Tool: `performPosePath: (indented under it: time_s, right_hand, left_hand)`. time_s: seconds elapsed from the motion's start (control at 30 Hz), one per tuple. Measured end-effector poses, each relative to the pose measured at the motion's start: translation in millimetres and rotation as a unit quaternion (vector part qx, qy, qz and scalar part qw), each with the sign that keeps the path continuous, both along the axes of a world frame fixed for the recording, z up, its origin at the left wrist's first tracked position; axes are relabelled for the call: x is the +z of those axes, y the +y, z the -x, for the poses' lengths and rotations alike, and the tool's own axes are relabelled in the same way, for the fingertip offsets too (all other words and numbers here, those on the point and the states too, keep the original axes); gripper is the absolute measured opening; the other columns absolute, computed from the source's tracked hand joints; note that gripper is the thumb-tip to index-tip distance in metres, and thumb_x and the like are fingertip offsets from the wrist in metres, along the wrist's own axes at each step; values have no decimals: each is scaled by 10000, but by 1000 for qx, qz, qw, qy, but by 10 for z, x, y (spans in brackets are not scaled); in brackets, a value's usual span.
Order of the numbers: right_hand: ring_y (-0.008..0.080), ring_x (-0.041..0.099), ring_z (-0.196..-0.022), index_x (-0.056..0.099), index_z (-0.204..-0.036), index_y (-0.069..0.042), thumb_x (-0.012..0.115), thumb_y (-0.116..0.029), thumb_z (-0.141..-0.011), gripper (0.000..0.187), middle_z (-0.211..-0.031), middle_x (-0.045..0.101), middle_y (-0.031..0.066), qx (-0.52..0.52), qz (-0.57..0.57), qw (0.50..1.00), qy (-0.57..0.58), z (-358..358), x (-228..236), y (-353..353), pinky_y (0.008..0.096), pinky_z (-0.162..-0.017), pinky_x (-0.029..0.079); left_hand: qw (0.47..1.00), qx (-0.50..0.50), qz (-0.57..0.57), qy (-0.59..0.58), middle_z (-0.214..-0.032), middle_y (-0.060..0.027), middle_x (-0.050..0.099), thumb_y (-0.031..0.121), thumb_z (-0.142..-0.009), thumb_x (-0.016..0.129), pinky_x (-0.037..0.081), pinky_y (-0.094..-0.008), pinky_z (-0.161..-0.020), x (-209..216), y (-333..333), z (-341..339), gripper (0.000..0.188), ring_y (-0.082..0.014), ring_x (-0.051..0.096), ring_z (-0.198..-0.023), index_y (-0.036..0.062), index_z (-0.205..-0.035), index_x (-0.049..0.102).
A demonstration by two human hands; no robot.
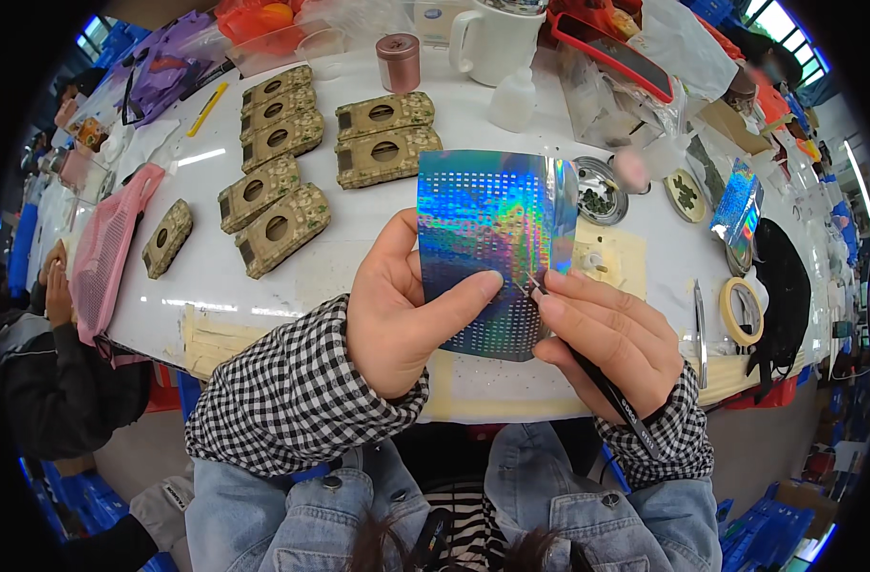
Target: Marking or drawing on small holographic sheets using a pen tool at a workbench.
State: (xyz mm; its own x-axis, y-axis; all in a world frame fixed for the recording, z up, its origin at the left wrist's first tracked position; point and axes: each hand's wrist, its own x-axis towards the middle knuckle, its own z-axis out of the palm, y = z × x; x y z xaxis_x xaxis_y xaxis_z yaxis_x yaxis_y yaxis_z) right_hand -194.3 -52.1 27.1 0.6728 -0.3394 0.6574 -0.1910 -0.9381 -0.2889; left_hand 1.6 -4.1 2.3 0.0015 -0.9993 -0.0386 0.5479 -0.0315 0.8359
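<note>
A shiny blue holographic sticker sheet (483,219), covered in rows of small pieces, is held up over the table by my left hand (406,310), with the thumb across its front. My right hand (611,343) pinches black-handled tweezers (597,377), whose silver tips touch or nearly touch the lower right of the sheet. Whether a piece sits between the tips is too small to tell. Beyond my left hand lie several camouflage model tank hulls (283,229), each with a round opening on top.
A round metal tin (602,195) of small dark green parts and a shallow dish (685,195) lie right of the sheet. Farther right are a tape roll (742,310), silver tweezers (700,334) and a black bag (783,296). A mug (502,43) and pink jar (398,63) stand behind.
</note>
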Motion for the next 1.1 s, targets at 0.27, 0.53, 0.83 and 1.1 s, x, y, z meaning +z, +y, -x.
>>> performPosePath:
  time_s: [0.27, 0.53, 0.83, 1.1]
  right_hand:
    - [291, 680, -939, 668, -1019, 36, 779, -80, -725, 334, -939, 689, 130, -10, -7, 1000, 2, -5, 9, 7, 381, -821, 573]
    - [295, 682, -935, 669, -1010, 41, 778, -75, -724, 327, -927, 690, 133, -15, -12, 1000, 4, -8, 8, 15, 384, -807, 576]
    - [289, 684, -919, 662, -1020, 45, 773, -67, -729, 330, -912, 689, 136, -21, 30, 999, 5, -23, -21, 24, 379, -795, 583]
    - [273, 684, -924, 667, -1020, 31, 759, -106, -751, 316, -919, 691, 138, -30, 102, 994, 15, -24, -61, 30, 363, -785, 583]
  left_hand:
    - [1000, 14, -5, 7, -1144, -156, 612, -61, -873, 590, 512, -300, -906, 29, 18, 16, 453, -175, 621, -1031, -39, -1256, 350]
    - [1000, 11, -1, -9, -1144, -148, 609, -68, -867, 594, 508, -291, -902, 11, 12, 11, 480, -168, 618, -1024, -39, -1275, 343]
    - [1000, 2, -7, 0, -1145, -130, 610, -58, -868, 595, 513, -290, -888, 9, 15, 14, 455, -158, 620, -1011, -34, -1270, 384]
    - [999, -4, -19, 48, -1144, -121, 615, -48, -869, 601, 527, -300, -869, -13, 7, 34, 442, -167, 627, -1004, -21, -1264, 405]
